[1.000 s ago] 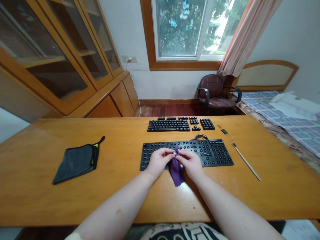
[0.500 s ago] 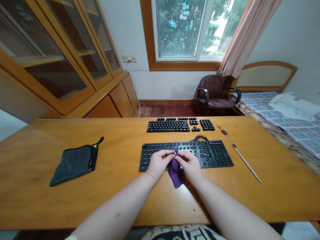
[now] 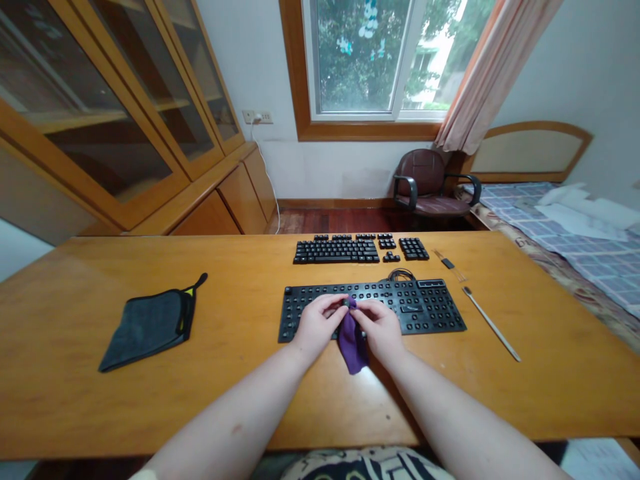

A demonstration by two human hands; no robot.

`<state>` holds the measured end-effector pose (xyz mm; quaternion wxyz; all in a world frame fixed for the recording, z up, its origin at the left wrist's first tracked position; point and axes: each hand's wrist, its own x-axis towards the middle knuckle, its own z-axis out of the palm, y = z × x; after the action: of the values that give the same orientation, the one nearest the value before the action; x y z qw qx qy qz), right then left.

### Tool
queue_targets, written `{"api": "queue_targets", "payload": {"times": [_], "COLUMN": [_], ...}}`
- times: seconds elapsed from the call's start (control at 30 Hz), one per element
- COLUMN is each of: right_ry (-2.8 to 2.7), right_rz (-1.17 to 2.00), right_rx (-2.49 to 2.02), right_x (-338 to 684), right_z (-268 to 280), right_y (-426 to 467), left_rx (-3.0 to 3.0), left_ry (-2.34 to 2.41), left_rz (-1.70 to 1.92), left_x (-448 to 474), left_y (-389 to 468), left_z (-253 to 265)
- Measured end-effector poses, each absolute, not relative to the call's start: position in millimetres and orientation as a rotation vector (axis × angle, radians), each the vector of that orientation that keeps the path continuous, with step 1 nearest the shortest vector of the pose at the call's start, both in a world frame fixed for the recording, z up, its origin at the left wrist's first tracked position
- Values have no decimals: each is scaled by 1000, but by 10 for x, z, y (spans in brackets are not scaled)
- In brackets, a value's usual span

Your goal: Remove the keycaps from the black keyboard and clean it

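Note:
My left hand [image 3: 319, 323] pinches a small dark keycap [image 3: 346, 303] between thumb and forefinger. Against it, my right hand [image 3: 379, 327] grips a purple cloth [image 3: 353, 347], whose loose end hangs toward the desk's near side. Both hands are together above a black keyboard base [image 3: 435, 310] with its keycaps off and bare switches showing. The hands and cloth hide its middle part. Beyond the base, the removed black keycaps [image 3: 336, 252] stand in keyboard order on the desk.
A folded grey cloth [image 3: 145, 328] with black edging lies on the wooden desk [image 3: 225, 393] at left. To the right are a wire keycap puller [image 3: 448, 263] and a thin brush [image 3: 493, 325]. A coiled cable [image 3: 401, 275] sits behind the base.
The keycap has turned slightly and shows more clearly at my left fingertips, with the cloth now to its right. Both hands stay in nearly the same place.

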<state>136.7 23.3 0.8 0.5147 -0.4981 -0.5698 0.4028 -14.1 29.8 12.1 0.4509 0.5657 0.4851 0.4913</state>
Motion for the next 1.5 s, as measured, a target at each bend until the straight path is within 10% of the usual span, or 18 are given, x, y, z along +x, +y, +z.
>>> {"api": "queue_targets", "payload": {"times": [1.5], "right_ry": [-1149], "right_rz": [1525], "right_rx": [-981], "right_x": [1426], "right_z": [71], "right_y": [312], "left_rx": [950], "left_ry": [853], "left_rz": [1076], "left_x": [-173], "left_y": [332], "left_z": [203]}}
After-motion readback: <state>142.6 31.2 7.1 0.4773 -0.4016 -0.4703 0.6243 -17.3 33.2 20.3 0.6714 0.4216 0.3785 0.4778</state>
